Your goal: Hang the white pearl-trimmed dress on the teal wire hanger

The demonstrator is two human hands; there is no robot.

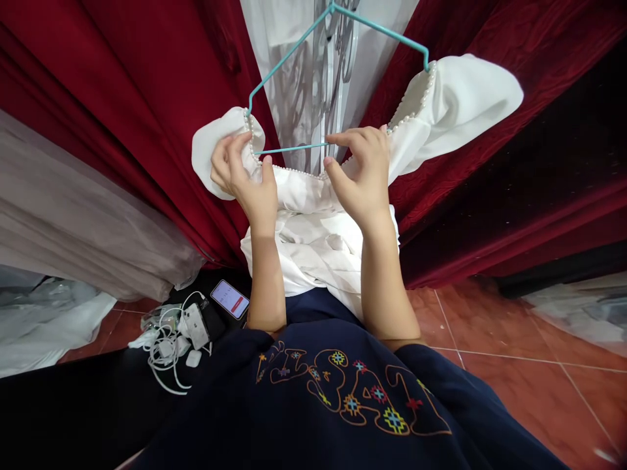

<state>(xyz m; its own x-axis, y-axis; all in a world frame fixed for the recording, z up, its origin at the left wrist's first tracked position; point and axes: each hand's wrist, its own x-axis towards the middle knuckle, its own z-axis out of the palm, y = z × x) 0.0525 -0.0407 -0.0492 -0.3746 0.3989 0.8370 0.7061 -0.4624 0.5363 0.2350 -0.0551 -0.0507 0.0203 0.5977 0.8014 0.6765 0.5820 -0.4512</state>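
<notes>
hands (245, 173) (360, 173) grip pearl-edged white garment (313, 228)

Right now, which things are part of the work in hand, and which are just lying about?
In hand:
left hand
right hand
white garment with pearl trim
teal hanger

Lying about:
phone
white cables and chargers on the floor
red curtains

Smooth matt white cloth garment (455, 98), pearl-beaded neckline (294, 171), glossy teal hanger (289, 52), plush red curtains (122, 85).
</notes>
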